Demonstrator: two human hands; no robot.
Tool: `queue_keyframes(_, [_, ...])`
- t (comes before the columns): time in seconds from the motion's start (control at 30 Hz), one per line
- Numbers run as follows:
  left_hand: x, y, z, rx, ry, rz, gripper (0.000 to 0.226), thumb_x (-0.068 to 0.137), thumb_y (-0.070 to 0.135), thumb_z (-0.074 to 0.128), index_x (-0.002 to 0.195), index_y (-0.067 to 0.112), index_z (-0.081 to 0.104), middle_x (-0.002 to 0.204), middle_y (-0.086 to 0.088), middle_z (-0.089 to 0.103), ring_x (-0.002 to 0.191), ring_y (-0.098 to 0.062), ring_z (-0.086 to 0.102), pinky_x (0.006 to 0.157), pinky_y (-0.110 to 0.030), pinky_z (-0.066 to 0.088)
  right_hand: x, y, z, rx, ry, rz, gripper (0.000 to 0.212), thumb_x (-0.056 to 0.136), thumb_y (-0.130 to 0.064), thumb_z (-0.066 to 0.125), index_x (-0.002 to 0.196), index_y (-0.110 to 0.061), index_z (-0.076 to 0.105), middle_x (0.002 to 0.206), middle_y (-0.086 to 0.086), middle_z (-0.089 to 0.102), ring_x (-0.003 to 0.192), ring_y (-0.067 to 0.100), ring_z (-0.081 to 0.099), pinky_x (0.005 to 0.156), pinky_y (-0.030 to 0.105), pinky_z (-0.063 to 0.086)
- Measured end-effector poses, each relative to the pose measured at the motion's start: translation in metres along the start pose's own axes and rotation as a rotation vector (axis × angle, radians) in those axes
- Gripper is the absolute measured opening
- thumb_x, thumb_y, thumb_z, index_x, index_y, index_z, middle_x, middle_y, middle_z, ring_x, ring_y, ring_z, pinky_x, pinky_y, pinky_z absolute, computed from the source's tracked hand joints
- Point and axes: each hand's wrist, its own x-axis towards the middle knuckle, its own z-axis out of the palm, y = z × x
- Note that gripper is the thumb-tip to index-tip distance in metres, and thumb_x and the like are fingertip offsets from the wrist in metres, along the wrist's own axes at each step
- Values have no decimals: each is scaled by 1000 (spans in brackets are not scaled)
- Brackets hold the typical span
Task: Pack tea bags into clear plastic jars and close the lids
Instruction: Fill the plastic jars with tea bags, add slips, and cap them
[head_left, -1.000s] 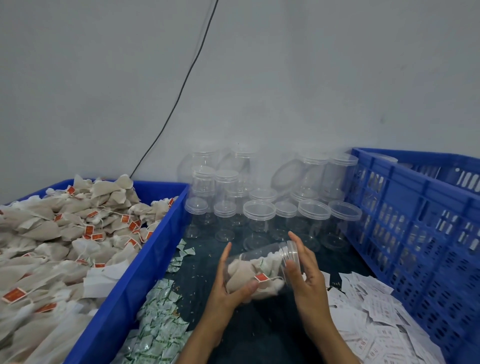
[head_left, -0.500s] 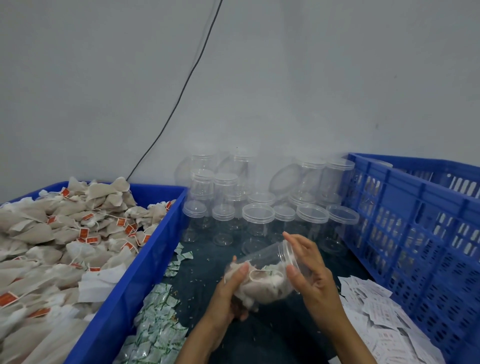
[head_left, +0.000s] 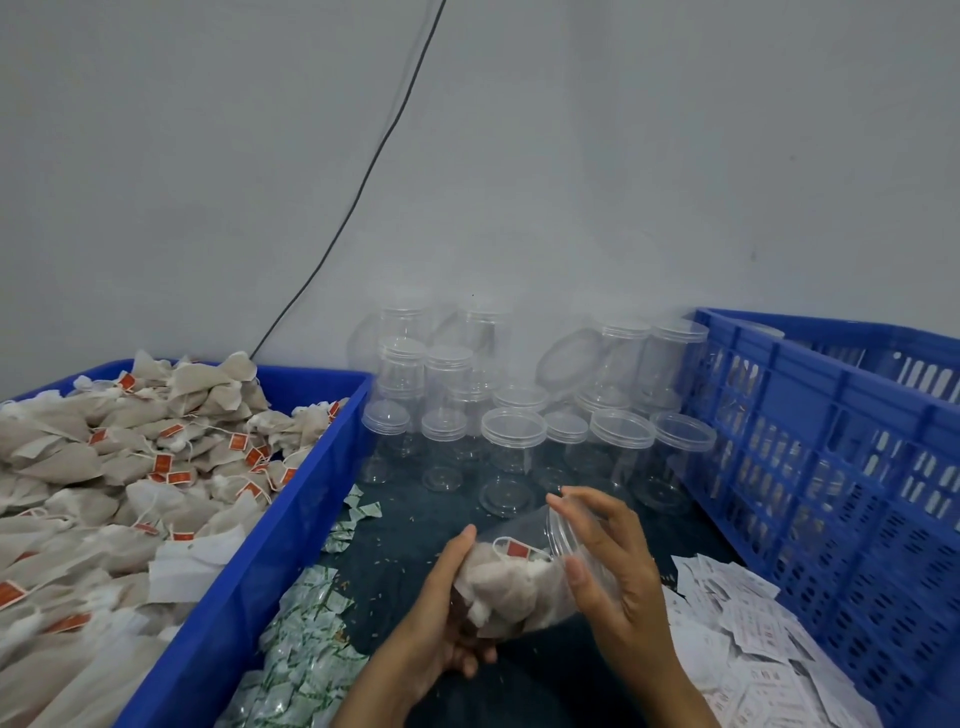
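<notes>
A clear plastic jar (head_left: 519, 582) stuffed with tea bags lies tilted between my hands, its mouth pointing up and right. My left hand (head_left: 441, 613) grips its base end. My right hand (head_left: 608, 561) curls round the clear lid (head_left: 562, 535) at the jar's mouth, thumb in front, fingers behind. A red tag of one tea bag (head_left: 517, 548) shows through the wall. A big heap of loose tea bags (head_left: 130, 467) fills the blue bin (head_left: 270, 545) on the left.
Several lidded clear jars (head_left: 514, 436) stand against the wall behind my hands. A tall blue crate (head_left: 831, 467) stands at the right. Green-and-white sachets (head_left: 306, 639) lie by the bin; white printed slips (head_left: 753, 639) lie at the right. A black cable (head_left: 363, 176) runs down the wall.
The jar has turned between my hands and dropped slightly; my left hand slid down toward its base, and my right hand's fingers have wrapped further round the lid.
</notes>
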Motion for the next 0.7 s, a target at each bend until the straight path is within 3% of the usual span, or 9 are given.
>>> queue_keyframes(0.1, [-3, -1, 1, -4, -29, -3, 89, 72, 78, 32, 100, 2, 71, 74, -20, 59, 46, -20, 52, 38, -20, 34, 1, -4, -1, -5, 21, 24, 42, 88, -44, 49, 130, -42, 56, 127, -10, 52, 124, 18, 45, 103, 21, 36])
queue_keyframes(0.2, [-5, 1, 7, -123, -8, 46, 84, 73, 75, 36, 102, 4, 71, 73, -17, 61, 52, -20, 55, 44, -24, 42, 3, -9, -3, 113, -48, 150, 46, 85, -53, 49, 130, -49, 52, 126, -14, 49, 125, 10, 46, 100, 21, 37])
queue_keyframes(0.3, [-1, 2, 10, -258, 72, 208, 73, 73, 64, 45, 116, 9, 65, 83, -9, 72, 69, -23, 68, 59, -34, 55, 3, -11, 4, 276, -19, 307, 41, 88, -59, 55, 128, -58, 49, 129, -19, 48, 123, -4, 47, 103, 25, 40])
queue_keyframes(0.4, [0, 1, 12, -310, 143, 327, 65, 77, 54, 51, 127, 12, 55, 107, -13, 72, 94, -30, 70, 71, -41, 58, 3, -12, 11, 320, 89, 419, 47, 79, -54, 53, 126, -51, 54, 133, -21, 49, 125, -4, 46, 111, 38, 37])
queue_keyframes(0.47, [-3, 0, 15, -285, 160, 331, 64, 79, 55, 56, 124, 10, 57, 104, -15, 73, 85, -27, 71, 60, -35, 56, 2, -13, 13, 311, 112, 406, 47, 78, -52, 55, 126, -48, 56, 129, -19, 52, 123, -1, 49, 110, 39, 38])
queue_keyframes(0.53, [-3, 0, 15, -255, 153, 300, 70, 72, 63, 55, 115, 8, 63, 91, -15, 73, 68, -21, 67, 48, -28, 48, 1, -14, 11, 276, 90, 311, 37, 87, -46, 61, 124, -49, 58, 123, -17, 55, 118, 1, 53, 105, 31, 42])
queue_keyframes(0.63, [-2, 1, 13, -222, 100, 239, 76, 68, 72, 41, 100, 9, 71, 74, -18, 65, 55, -20, 57, 43, -24, 40, 4, -16, 2, 247, 16, 176, 42, 83, -34, 64, 122, -49, 60, 121, -15, 54, 120, 6, 52, 98, 16, 41])
queue_keyframes(0.7, [-4, 3, 12, -193, 89, 204, 74, 69, 74, 37, 84, 12, 74, 68, -17, 59, 49, -19, 52, 41, -21, 36, 6, -17, -3, 250, -4, 112, 44, 79, -37, 63, 123, -44, 61, 124, -13, 54, 124, 10, 50, 99, 12, 38])
